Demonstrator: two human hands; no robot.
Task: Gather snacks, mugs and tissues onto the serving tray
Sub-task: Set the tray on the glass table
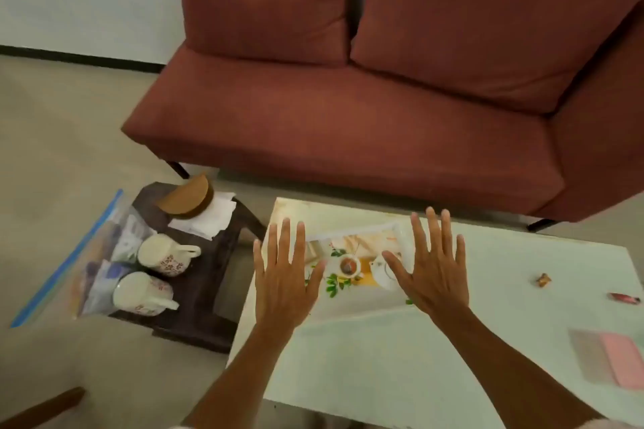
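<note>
A white serving tray (359,303) printed with a teapot and leaves lies on the pale coffee table (383,366). My left hand (284,275) and my right hand (432,268) hover flat over its left and right sides, fingers spread, holding nothing. Two white flowered mugs (167,256) (144,294) lie on their sides on a dark stool (202,303) to the left. White tissues (212,219) lie at the stool's back under a round wooden lid (188,197). A clear zip bag of snacks (94,272) leans beside the mugs. Two wrapped candies (543,279) (623,298) lie on the table's right.
A red sofa (348,122) with two back cushions stands just beyond the table. A pink pad (616,362) lies at the table's right edge. Beige floor (62,150) spreads to the left of the stool. A wooden piece (41,407) shows at the lower left corner.
</note>
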